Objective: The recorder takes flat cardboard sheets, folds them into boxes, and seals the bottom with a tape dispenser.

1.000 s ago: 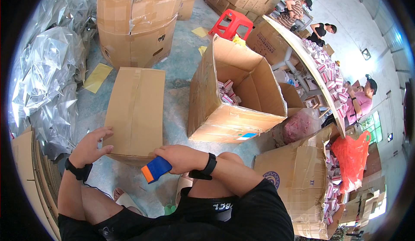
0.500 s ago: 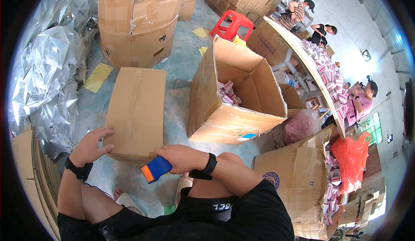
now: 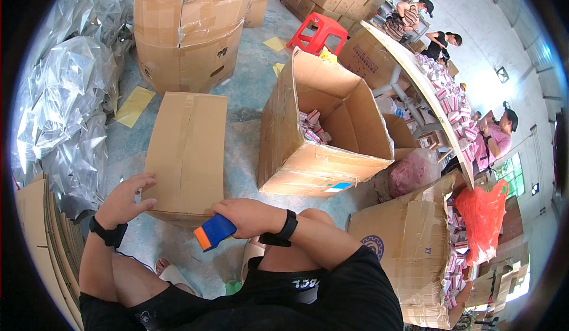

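Standing on mottled floor (image 3: 244,123) left of a heaped bench (image 3: 398,52), a carton (image 3: 186,147) meets the spread left hand (image 3: 123,203); the right hand (image 3: 249,217) clasps a blue-orange tool (image 3: 216,232).

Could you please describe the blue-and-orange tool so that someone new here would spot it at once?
Start at the closed cardboard box right in front of the person wearing the camera. At its near right corner is that person's right hand, gripping the blue-and-orange tool. Its solid blue body and bright orange end set it apart from the plain brown box beside it.
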{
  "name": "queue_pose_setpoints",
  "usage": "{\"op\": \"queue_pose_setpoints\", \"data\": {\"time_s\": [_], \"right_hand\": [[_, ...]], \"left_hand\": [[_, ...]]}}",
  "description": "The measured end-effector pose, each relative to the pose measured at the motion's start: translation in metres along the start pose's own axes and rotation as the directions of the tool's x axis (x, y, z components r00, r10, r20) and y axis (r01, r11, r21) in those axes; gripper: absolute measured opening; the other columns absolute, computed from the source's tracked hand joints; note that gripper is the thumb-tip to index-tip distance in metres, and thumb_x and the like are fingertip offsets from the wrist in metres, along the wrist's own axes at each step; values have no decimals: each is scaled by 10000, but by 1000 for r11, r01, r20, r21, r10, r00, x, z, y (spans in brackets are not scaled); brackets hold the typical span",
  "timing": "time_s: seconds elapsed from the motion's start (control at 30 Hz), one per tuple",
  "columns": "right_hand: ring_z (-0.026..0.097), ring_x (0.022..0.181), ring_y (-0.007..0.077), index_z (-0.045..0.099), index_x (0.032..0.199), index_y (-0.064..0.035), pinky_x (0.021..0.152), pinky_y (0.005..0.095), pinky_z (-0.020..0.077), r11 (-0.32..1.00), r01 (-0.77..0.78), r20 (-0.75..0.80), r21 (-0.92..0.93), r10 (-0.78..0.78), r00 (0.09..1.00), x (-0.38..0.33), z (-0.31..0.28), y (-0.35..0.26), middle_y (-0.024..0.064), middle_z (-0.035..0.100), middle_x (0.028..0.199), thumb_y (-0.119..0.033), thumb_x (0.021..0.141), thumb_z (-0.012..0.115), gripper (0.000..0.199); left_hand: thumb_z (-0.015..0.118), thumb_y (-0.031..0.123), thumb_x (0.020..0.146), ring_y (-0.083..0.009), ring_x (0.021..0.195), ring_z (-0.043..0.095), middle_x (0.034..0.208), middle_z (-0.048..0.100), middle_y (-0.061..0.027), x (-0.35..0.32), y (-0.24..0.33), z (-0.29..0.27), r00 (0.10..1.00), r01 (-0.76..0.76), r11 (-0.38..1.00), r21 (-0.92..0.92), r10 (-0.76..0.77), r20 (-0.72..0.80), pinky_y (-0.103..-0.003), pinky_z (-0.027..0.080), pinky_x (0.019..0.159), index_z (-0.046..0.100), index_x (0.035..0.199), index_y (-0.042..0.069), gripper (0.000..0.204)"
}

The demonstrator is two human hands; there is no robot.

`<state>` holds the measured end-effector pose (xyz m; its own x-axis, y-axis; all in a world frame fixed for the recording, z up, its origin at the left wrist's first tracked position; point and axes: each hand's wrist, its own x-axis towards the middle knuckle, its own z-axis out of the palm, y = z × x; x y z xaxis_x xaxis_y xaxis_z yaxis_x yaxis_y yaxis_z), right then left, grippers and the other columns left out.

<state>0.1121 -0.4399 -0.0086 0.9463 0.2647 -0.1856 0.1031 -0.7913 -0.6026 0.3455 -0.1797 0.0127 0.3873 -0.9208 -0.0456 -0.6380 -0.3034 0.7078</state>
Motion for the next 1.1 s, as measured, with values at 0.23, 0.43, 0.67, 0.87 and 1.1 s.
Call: {"op": "queue_pose_setpoints", "data": {"time_s": [0.23, 0.43, 0.67, 0.87, 1.1], "right_hand": [[649, 1001, 397, 541, 1181, -74, 850, 469, 526, 1000, 23, -30, -7, -23, 999, 0, 1, 1, 174, 654, 1046, -199, 744, 810, 529], [641, 1016, 390, 540, 1179, -86, 852, 458, 518, 1000, 0, -14, 6, 0, 1000, -2, -3, -3, 162, 646, 1060, -174, 756, 793, 501], [675, 957, 376, 559, 1206, -83, 806, 424, 532, 975, 44, -81, 218, -27, 996, -10, -34, -13, 162, 676, 1075, -188, 730, 840, 563], [681, 942, 366, 553, 1224, -77, 802, 395, 544, 971, 155, -522, 180, -39, 852, 1, -36, -25, 160, 671, 1057, -115, 704, 810, 581], [668, 940, 382, 541, 1245, -80, 777, 429, 545, 978, 200, -446, 65, -151, 882, 22, -25, -25, 163, 662, 1068, -131, 703, 801, 603]], "left_hand": [[752, 225, 839, -334, 1113, 625, 1384, 585, -196, 0, 0, 0, 1000, 2, 1000, -4, -2, -5, -378, 523, 897, 611, 1260, 0, 497], [756, 224, 835, -333, 1108, 621, 1366, 592, -189, 1, 2, -1, 1000, -7, 1000, -4, 7, 1, -381, 521, 899, 612, 1257, 4, 497], [722, 268, 877, -348, 1132, 617, 1318, 612, -203, -13, 6, 6, 992, -60, 994, 90, 70, -104, -369, 496, 953, 606, 1254, -21, 489], [420, 478, 1072, -305, 1133, 636, 1268, 643, -170, -31, 46, 40, 999, -20, 662, -749, -22, -46, -421, 491, 982, 577, 1337, -22, 587], [509, 435, 1059, -241, 1090, 663, 1228, 666, -100, -44, 33, 66, 919, 211, 114, -971, -362, 158, -408, 509, 972, 601, 1290, 45, 463]]}}
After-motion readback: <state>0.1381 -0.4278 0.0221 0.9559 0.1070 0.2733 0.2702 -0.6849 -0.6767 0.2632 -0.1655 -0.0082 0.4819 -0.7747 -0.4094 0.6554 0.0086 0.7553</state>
